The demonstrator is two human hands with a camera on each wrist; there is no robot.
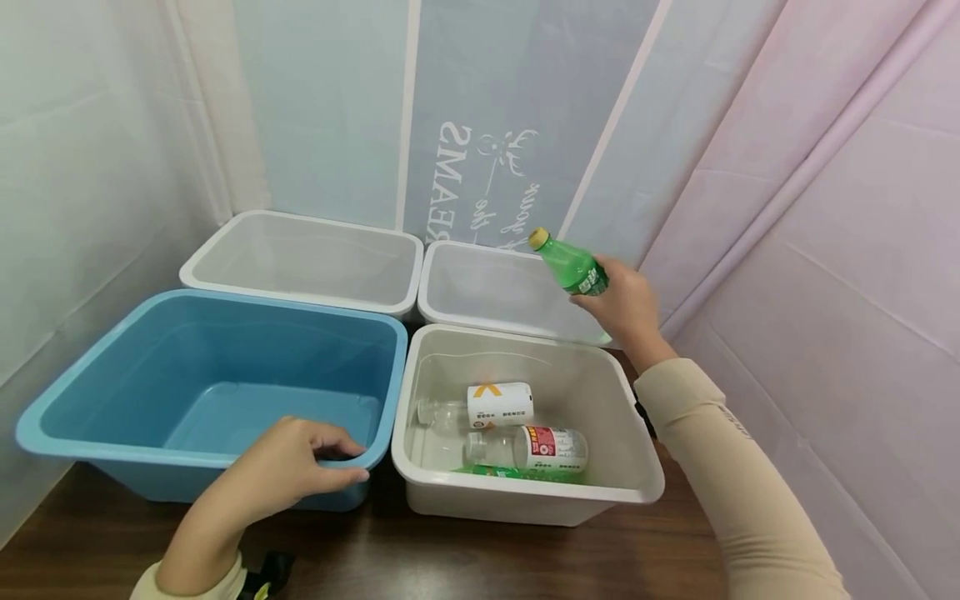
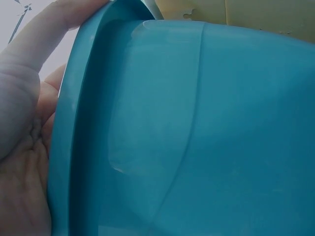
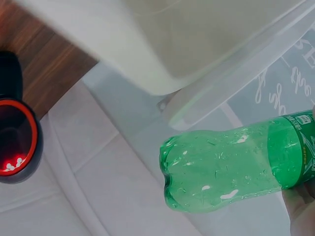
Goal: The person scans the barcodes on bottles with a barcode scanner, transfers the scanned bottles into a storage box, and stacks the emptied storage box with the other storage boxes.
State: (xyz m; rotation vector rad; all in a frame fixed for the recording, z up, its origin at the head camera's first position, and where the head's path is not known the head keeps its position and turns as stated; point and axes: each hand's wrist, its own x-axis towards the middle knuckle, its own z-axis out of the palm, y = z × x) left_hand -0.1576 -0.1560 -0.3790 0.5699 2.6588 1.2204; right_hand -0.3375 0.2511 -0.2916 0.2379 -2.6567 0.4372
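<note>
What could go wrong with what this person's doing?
The green bottle, speckled with droplets, could slip from the right hand. Dropped there, it might strike the rim of the rear right bin and bounce away. The left hand grips the rim of the blue tub, so a tug might shift it.

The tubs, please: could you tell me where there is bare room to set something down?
In the blue tub, the visible floor within its walls is free; so is the wooden table in front of the beige tub. Bottles crowd that tub. The back tubs are hard to judge.
</note>
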